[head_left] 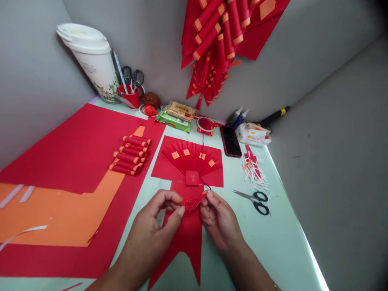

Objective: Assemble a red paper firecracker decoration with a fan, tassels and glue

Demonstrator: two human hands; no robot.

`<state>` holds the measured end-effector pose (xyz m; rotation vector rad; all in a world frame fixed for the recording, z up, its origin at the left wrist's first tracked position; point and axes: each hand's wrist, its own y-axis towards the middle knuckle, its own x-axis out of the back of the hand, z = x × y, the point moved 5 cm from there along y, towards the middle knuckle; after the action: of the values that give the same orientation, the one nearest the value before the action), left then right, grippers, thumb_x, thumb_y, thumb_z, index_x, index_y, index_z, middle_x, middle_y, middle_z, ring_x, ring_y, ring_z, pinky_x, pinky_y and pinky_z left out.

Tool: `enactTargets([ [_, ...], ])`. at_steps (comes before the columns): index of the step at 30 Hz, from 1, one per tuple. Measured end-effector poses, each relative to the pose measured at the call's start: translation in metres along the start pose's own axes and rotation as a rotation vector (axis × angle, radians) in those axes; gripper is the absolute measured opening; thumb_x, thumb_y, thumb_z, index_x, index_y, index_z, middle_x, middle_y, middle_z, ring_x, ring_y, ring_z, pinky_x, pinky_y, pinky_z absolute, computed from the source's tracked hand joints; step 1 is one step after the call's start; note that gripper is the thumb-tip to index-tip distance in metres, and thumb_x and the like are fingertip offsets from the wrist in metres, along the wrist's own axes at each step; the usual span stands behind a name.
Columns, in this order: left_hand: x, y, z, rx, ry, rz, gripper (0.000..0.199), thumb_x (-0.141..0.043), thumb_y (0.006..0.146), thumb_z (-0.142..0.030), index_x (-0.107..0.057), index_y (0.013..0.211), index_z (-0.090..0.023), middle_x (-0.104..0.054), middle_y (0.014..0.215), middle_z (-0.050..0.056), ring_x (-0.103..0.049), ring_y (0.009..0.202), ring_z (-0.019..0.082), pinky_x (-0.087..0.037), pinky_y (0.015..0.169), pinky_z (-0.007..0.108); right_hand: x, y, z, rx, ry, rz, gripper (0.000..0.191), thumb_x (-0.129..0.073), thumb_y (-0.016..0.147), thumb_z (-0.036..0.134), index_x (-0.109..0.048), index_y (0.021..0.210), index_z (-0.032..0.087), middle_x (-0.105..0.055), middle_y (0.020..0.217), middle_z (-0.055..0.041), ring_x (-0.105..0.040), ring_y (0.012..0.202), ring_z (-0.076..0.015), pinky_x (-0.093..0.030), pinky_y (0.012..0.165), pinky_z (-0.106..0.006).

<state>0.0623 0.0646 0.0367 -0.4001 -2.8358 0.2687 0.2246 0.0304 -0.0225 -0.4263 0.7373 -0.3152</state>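
My left hand (160, 218) pinches the loose strips of a small red paper tassel (193, 204). At its narrow end, my right hand (220, 216) closes thumb and fingertips on the same tassel. Dark red yarn (203, 151) runs from those fingertips up to a roll of tape (205, 124). Just beyond my hands lies a pleated red paper fan (194, 155) with orange squares and a small red square at its base. Beneath my hands is a red paper strip (186, 234) with a notched end.
Left are red rolled paper tubes (130, 155) on large red (66, 145) and orange sheets (54, 214). Right lie scissors (256, 200), paper scraps (254, 169) and a phone (230, 141). A cup (93, 60) stands at the back; red paper firecrackers (215, 44) hang on the wall.
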Motion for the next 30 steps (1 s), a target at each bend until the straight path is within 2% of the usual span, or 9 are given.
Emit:
enactTargets([
  [4, -0.003, 0.0, 0.001, 0.062, 0.007, 0.05, 0.018, -0.06, 0.085, -0.039, -0.062, 0.096, -0.025, -0.066, 0.086, 0.0, -0.063, 0.084, 0.019, -0.052, 0.077, 0.03, -0.002, -0.002, -0.002, -0.023, -0.022, 0.001, 0.035, -0.083, 0.076, 0.04, -0.058, 0.073, 0.016, -0.057, 0.065, 0.0033, -0.04, 0.045, -0.004, -0.026, 0.041, -0.017],
  [8, -0.003, 0.001, 0.004, 0.068, 0.027, 0.074, 0.017, -0.057, 0.087, -0.039, -0.064, 0.094, -0.025, -0.065, 0.08, -0.001, -0.062, 0.079, 0.017, -0.05, 0.072, 0.027, -0.003, -0.004, -0.003, -0.034, -0.022, 0.03, 0.034, -0.082, 0.077, 0.039, -0.059, 0.071, 0.015, -0.055, 0.063, 0.0038, -0.041, 0.044, -0.0038, -0.025, 0.04, -0.017],
  [17, 0.003, 0.003, 0.002, 0.038, 0.028, -0.024, 0.019, -0.06, 0.084, -0.043, -0.065, 0.085, -0.025, -0.062, 0.074, -0.003, -0.058, 0.07, 0.015, -0.046, 0.064, 0.024, -0.007, -0.006, -0.004, -0.113, 0.025, 0.123, 0.035, -0.083, 0.074, 0.038, -0.059, 0.067, 0.015, -0.054, 0.059, 0.0037, -0.039, 0.039, -0.0039, -0.02, 0.039, -0.02],
  [21, 0.006, 0.005, 0.002, 0.027, 0.005, -0.053, 0.021, -0.062, 0.082, -0.045, -0.065, 0.086, -0.024, -0.064, 0.076, -0.002, -0.06, 0.072, 0.016, -0.048, 0.067, 0.026, -0.008, -0.006, -0.001, -0.07, -0.015, 0.119, 0.033, -0.083, 0.075, 0.039, -0.06, 0.068, 0.015, -0.054, 0.059, 0.0039, -0.039, 0.039, -0.0037, -0.022, 0.039, -0.018],
  [25, 0.01, 0.004, 0.004, 0.024, -0.064, -0.105, 0.026, -0.063, 0.084, -0.049, -0.063, 0.095, -0.026, -0.066, 0.091, -0.001, -0.062, 0.086, 0.017, -0.05, 0.077, 0.026, -0.003, -0.007, 0.002, 0.004, -0.058, 0.033, 0.032, -0.084, 0.075, 0.039, -0.063, 0.075, 0.016, -0.059, 0.065, 0.0024, -0.045, 0.046, -0.005, -0.031, 0.043, -0.016],
  [27, 0.01, 0.003, 0.003, 0.015, -0.069, -0.112, 0.026, -0.063, 0.085, -0.051, -0.061, 0.092, -0.026, -0.063, 0.088, -0.002, -0.06, 0.083, 0.016, -0.049, 0.075, 0.024, 0.0, -0.007, 0.005, 0.061, -0.086, -0.009, 0.029, -0.083, 0.077, 0.038, -0.063, 0.079, 0.017, -0.059, 0.065, 0.0026, -0.047, 0.049, -0.0057, -0.033, 0.045, -0.016],
  [30, 0.007, 0.002, 0.002, 0.034, -0.067, -0.07, 0.028, -0.062, 0.085, -0.052, -0.061, 0.086, -0.025, -0.06, 0.081, -0.003, -0.057, 0.077, 0.015, -0.047, 0.07, 0.024, 0.003, -0.007, 0.008, 0.162, -0.174, -0.035, 0.027, -0.077, 0.083, 0.04, -0.063, 0.082, 0.018, -0.057, 0.061, 0.0047, -0.041, 0.047, -0.0053, -0.032, 0.045, -0.016],
])
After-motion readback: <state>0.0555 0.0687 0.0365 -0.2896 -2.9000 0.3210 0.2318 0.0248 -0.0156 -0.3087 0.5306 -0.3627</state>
